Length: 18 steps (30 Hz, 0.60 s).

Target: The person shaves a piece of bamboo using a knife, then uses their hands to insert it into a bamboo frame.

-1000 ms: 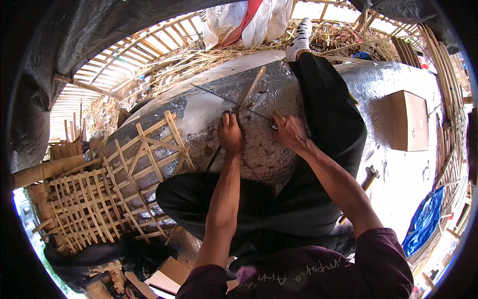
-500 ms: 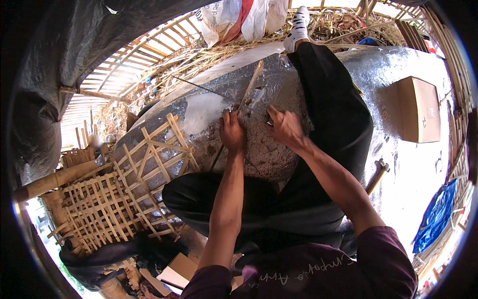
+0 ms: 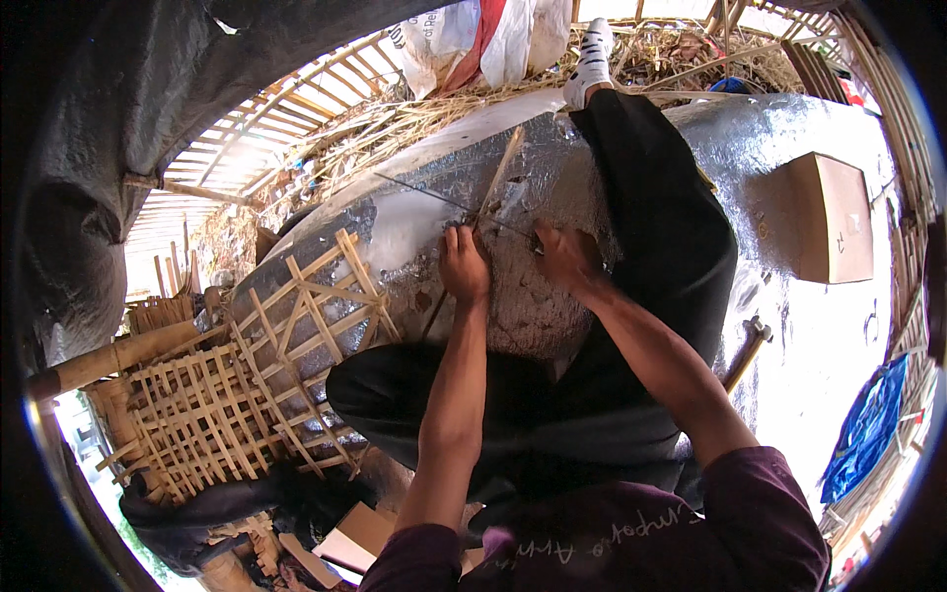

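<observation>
My left hand (image 3: pixel 464 264) is closed around a narrow bamboo strip (image 3: pixel 502 166), which slants up and away past the fingers; its darker lower part shows below the hand. To its right, my right hand (image 3: pixel 569 259) is closed on the near end of a long, thin dark rod (image 3: pixel 422 189). The rod crosses the bamboo strip just beyond my left fingers. Whether it has an edge or teeth is too fine to see. Both hands are low over a silvery sheet (image 3: pixel 523 306) strewn with brown dust and crumbs, between my legs.
A woven bamboo lattice (image 3: pixel 202 414) lies at the left, with an open-framed bamboo piece (image 3: pixel 314 306) beside my knee. To the right are a hammer (image 3: pixel 752 347), a cardboard box (image 3: pixel 834 217) and a blue plastic sheet (image 3: pixel 866 429). Straw (image 3: pixel 681 59) and sacks (image 3: pixel 493 44) are at the back.
The thin rod has slid right and toward me across the bamboo strip, so more of it shows between the hands. My right hand has dipped and turned slightly; my left hand stays nearly in place.
</observation>
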{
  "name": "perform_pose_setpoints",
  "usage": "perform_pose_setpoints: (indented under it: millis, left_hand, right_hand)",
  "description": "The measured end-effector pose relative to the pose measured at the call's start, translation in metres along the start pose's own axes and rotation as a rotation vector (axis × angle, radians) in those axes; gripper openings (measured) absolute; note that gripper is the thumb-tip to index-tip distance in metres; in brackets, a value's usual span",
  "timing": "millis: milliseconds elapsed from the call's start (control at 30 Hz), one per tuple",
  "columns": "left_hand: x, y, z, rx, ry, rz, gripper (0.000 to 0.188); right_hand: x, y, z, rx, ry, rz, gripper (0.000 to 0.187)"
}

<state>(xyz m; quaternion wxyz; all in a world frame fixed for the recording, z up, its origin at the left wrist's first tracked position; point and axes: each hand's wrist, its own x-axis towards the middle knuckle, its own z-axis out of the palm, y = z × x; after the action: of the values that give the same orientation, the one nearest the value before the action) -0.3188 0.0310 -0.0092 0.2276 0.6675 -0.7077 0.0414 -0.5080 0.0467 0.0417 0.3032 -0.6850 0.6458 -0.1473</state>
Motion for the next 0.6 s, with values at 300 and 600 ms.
perform_pose_setpoints:
  millis: [300,600]
  left_hand:
    - [-0.002,0.004,-0.003,-0.060,0.014,-0.017,0.009]
    - [0.001,0.009,-0.006,-0.110,0.077,0.003,0.010]
  right_hand:
    - [-0.003,-0.018,-0.010,-0.038,-0.004,0.019,0.050]
    - [0.000,-0.024,-0.013,0.070,0.151,-0.109,0.053]
